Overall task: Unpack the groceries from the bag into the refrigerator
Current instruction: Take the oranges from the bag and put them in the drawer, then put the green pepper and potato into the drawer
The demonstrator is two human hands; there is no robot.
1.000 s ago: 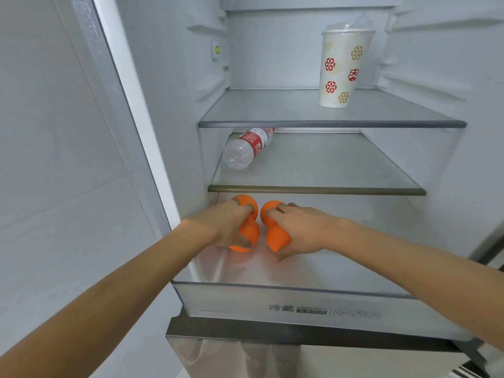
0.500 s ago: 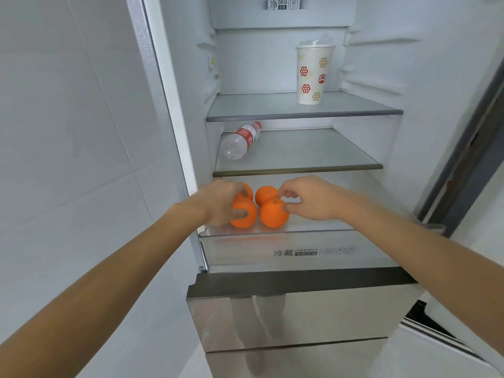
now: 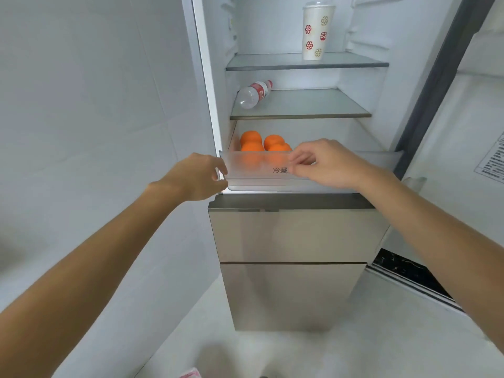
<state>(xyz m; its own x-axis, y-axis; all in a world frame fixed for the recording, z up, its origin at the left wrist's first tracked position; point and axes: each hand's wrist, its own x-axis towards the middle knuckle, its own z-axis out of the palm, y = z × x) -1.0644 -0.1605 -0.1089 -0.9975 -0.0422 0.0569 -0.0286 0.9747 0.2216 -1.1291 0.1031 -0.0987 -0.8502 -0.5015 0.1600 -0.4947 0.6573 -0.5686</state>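
Several oranges (image 3: 251, 138) lie together in the clear crisper drawer (image 3: 341, 170) of the open refrigerator, at its left side. My left hand (image 3: 196, 177) is at the drawer's left front corner with fingers curled and nothing in it. In front of the drawer's face, over its printed label, my right hand (image 3: 324, 165) hangs empty with loosely bent fingers. A plastic water bottle (image 3: 253, 94) lies on its side on the middle shelf. A white paper cup (image 3: 316, 32) with red and gold marks stands on the upper shelf.
Metal-fronted lower drawers (image 3: 291, 241) sit shut below the crisper. The refrigerator door (image 3: 463, 132) stands open at the right. A white tiled wall (image 3: 95, 105) fills the left. A pink-and-white bit of something (image 3: 191, 373) shows at the bottom edge.
Both hands let go of the oranges and drew back out of the drawer to its front. My view pulled back and down, so the lower drawers and floor now show.
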